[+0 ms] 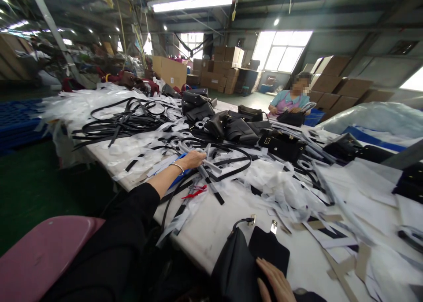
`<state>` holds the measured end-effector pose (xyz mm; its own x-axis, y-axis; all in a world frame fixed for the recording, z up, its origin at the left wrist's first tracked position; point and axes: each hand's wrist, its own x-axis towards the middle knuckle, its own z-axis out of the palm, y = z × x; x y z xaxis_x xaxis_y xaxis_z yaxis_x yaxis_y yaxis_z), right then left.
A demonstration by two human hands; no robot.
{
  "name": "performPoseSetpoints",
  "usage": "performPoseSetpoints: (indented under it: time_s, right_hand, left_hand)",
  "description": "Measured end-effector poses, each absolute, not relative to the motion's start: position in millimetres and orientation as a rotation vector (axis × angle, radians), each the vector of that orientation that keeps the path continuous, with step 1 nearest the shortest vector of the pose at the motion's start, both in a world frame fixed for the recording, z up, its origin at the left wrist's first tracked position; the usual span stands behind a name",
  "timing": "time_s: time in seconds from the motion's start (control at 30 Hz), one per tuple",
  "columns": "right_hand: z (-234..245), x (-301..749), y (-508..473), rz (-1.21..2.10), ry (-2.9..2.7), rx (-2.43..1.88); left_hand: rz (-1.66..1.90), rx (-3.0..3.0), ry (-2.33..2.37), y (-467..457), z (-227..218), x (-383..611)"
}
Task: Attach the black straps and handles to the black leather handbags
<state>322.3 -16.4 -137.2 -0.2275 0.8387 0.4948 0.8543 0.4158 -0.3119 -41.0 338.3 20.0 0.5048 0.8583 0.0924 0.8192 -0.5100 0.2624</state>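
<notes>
Lying at the near edge of the counter point(209, 229), close to the body: black handbag point(231, 264), with flap point(269, 249) spread open and metal clasp point(273, 227) pointing away. Possibly overhanging the edge; cannot tell, with the base cut off by the lower frame. Could slip down toward the lap if nudged that way. Touched by right hand point(276, 282), fingers extended and laid on the bag rather than closed around it; steadied by light pressure alone, so perhaps easy to twist or let slide during so long a reach. Could also scratch the smooth black surface if pressed against the clasp.

Farther out, stretched among clear-wrapped strips point(212, 165): left hand point(194, 160), fingers curled; cannot tell whether grasping a strip or only touching. Could tug several loose at once, because of lying tangled with the looped black strap point(248, 163). Just nearer than that hand, on plastic film: red-handled tool point(196, 192), perhaps scissors. Could prick if groped for blindly, or drop off if dragged by the film.

Beyond: crumpled plastic wrapping point(280, 189), tape roll point(304, 164), piled black bags point(239, 131). Could bury the tool under such clutter. Across the counter, well apart: co-worker point(287, 101), unlikely to get in the way.
</notes>
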Motion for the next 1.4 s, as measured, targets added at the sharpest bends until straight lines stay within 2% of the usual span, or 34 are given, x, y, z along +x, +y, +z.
performPoseSetpoints:
  time_s: [0.17, 0.33, 0.43, 0.53, 0.67, 0.87, 1.07, 1.27, 1.4]
  right_hand:
    - [-128.0, 318.3, -17.1, -0.007, -2.037, -1.435]
    - [-78.8, 307.6, -10.8, 0.393, -1.764, -1.614]
    - [-24.5, 304.4, -1.8, 0.584, -1.323, -1.617]
    - [27.9, 304.7, 5.6, 0.633, -0.944, -1.328]
    - [66.3, 303.3, 5.8, 0.651, -0.716, -1.089]
    - [68.6, 291.3, -8.5, 0.518, -0.819, -1.303]
    - [54.9, 267.8, -16.2, 0.376, -1.224, -1.506]
    - [33.1, 250.0, -17.5, 0.557, -1.449, -1.485]
    - [37.0, 279.8, -26.0, 0.737, -1.013, -1.387]
  left_hand:
    - [0.647, 2.425, 1.428, 332.1, 73.5, -20.4]
    - [0.681, 2.360, 1.038, 287.2, 117.7, 30.1]
    - [0.569, 2.211, 0.721, 239.2, 123.2, 63.2]
    - [0.459, 1.983, 0.534, 189.2, 115.9, 89.7]
    - [0.461, 1.858, 0.481, 135.8, 98.3, 114.2]
    - [0.668, 2.009, 0.567, 89.5, 70.0, 129.6]
    - [0.747, 2.097, 0.681, 73.7, 56.2, 133.3]
    - [0.793, 2.071, 0.656, 77.7, 54.1, 133.3]
    - [0.799, 1.940, 0.722, 79.1, 43.4, 127.3]
